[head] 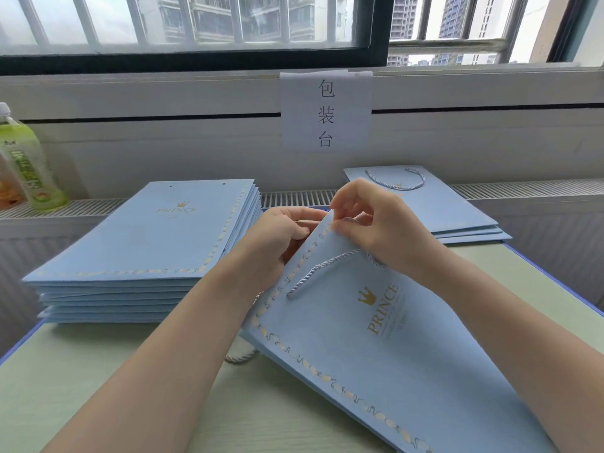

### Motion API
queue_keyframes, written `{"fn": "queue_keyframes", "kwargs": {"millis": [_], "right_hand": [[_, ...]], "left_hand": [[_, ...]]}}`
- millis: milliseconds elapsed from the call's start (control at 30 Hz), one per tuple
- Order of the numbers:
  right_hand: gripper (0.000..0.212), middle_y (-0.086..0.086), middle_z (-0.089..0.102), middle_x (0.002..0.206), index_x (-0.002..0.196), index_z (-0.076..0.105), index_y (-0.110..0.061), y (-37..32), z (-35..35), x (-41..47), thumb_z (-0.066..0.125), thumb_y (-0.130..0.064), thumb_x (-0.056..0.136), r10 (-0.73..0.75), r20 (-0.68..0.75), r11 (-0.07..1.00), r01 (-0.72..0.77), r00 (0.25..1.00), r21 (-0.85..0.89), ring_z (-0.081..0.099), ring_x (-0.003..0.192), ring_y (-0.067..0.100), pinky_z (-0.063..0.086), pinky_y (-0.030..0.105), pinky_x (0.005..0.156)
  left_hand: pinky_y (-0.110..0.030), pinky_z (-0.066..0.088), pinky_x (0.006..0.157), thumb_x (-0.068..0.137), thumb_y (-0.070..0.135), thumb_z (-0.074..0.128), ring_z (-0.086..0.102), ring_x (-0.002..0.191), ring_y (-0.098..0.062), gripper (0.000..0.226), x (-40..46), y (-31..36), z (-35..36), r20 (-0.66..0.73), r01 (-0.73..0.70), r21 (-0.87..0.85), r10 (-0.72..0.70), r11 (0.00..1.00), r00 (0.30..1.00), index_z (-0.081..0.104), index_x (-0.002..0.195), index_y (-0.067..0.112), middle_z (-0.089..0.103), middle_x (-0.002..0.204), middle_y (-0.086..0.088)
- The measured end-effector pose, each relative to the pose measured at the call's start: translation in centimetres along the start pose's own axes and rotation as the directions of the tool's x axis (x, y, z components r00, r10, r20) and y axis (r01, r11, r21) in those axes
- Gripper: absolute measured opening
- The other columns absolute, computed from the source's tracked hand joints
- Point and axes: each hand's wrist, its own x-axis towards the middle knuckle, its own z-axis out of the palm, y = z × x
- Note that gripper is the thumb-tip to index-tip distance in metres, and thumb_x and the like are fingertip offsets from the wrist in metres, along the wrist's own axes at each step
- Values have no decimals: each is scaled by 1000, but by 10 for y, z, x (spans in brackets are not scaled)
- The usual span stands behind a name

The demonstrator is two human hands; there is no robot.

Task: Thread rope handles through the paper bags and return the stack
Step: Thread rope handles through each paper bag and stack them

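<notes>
At the table's middle, the left hand (277, 243) grips the tilted blue paper bag (376, 338) by its stiff top edge while the right hand (369, 220) pinches the limp, light rope handle (322, 268) near the corner hole, best held close to its tip.

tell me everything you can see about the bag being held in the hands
The bag is flat, light blue paper with a gold crown, PRINCE lettering and a pale beaded border. It lies tilted, top edge raised, lower part on the table. A twisted pale rope handle hangs across its face. The left hand grips its top edge, and the right hand pinches at the top corner.
</notes>
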Motion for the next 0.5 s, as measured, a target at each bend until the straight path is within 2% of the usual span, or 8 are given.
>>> {"fn": "queue_keyframes", "kwargs": {"millis": [67,133,233,367,500], "right_hand": [[25,-8,62,80,89,55,-22,-1,5,-1,65,-1,81,-6,18,1000,7,1000,-17,54,70,2,41,9,67],[23,-9,61,80,88,55,-22,2,6,-1,64,-2,82,14,9,999,-14,1000,-49,53,69,1,41,9,66],[20,-8,61,80,89,56,-21,4,-1,1,64,-4,82,62,9,998,-62,998,-1,53,71,1,42,12,65],[19,-4,63,83,91,60,-16,4,-10,3,64,-1,81,140,122,988,-146,983,42,53,72,4,39,8,61],[18,-3,61,82,92,62,-18,9,-13,4,68,-6,81,213,172,971,-228,962,73,52,67,0,39,6,61]], "left_hand": [[-24,49,55,86,-16,31,62,57,-18,43,0,0,3,13,-11,14,10,1000,1000,67,94,6,70,72,-8],[-26,51,58,87,-15,31,63,60,-20,42,0,-2,3,17,5,9,-5,1000,1000,67,99,4,70,76,-11],[-24,54,56,88,-15,32,65,60,-19,41,0,-3,1,24,28,-35,-27,999,999,66,104,2,70,78,-10],[-22,55,52,87,-16,40,67,59,-17,37,-1,-2,-1,78,68,-94,-61,993,995,66,106,3,71,82,-10],[-24,50,52,88,-4,54,61,59,-18,29,-1,-3,-3,114,127,-22,-124,992,986,67,112,8,69,84,-12]]}}
